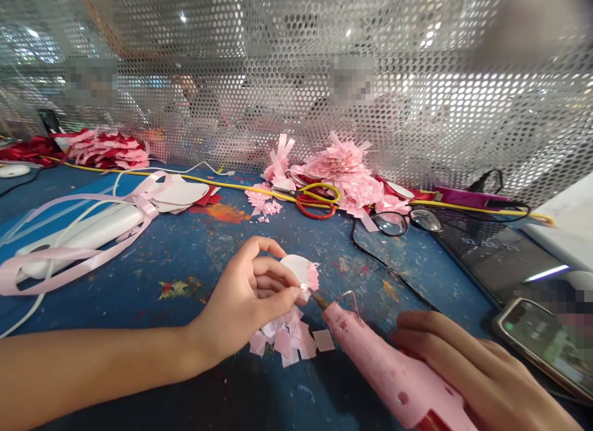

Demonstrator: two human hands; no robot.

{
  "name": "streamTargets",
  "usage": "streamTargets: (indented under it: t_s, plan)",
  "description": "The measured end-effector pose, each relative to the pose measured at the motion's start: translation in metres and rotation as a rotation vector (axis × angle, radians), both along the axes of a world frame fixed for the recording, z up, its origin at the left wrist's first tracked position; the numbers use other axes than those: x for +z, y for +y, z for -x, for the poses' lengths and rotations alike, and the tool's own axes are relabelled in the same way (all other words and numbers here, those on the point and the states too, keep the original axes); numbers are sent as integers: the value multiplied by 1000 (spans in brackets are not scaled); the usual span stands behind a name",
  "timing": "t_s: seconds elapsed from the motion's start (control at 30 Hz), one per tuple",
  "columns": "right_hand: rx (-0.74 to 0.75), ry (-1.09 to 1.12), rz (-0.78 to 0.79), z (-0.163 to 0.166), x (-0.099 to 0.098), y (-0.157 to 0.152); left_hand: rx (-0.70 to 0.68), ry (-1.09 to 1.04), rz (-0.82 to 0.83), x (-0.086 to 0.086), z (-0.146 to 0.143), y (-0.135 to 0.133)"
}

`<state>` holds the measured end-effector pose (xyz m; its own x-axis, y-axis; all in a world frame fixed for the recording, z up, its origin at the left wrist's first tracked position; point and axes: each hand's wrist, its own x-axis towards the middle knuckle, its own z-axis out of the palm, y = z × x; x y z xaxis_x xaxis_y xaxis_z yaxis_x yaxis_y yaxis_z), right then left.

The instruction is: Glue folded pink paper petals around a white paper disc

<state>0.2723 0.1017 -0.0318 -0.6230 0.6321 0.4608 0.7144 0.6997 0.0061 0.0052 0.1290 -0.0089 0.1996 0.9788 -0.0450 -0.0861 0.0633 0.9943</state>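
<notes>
My left hand [252, 298] pinches a small white paper disc [296, 268] with a bit of pink ribbon at its right edge, just above the blue worktop [194, 252]. My right hand [482, 372] grips a pink hot glue gun [393, 372] at the lower right. The gun's metal nozzle [319, 299] points up-left and touches the disc's lower edge. A small heap of cut pink ribbon squares [290, 339] lies on the worktop under my left hand.
Pink ribbon loops and a white device [83, 233] lie at left. Red-and-yellow scissors [317, 202], piles of pink ribbon pieces [345, 171], eyeglasses [407, 221], a tablet and a phone [542, 344] sit at right. A perforated metal screen [296, 79] walls the far side; people sit behind it.
</notes>
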Motion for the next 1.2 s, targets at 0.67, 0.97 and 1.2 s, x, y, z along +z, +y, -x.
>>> streamTargets:
  t_s: [0.67,0.97,1.2]
  plan:
    - [4,401,131,38,26,-20,-199,-214,151,11,-42,-29]
    - [82,444,106,41,31,-22,-224,-206,204,3,-48,-36]
    - [91,436,114,41,30,-21,-209,-165,242,6,-49,-35]
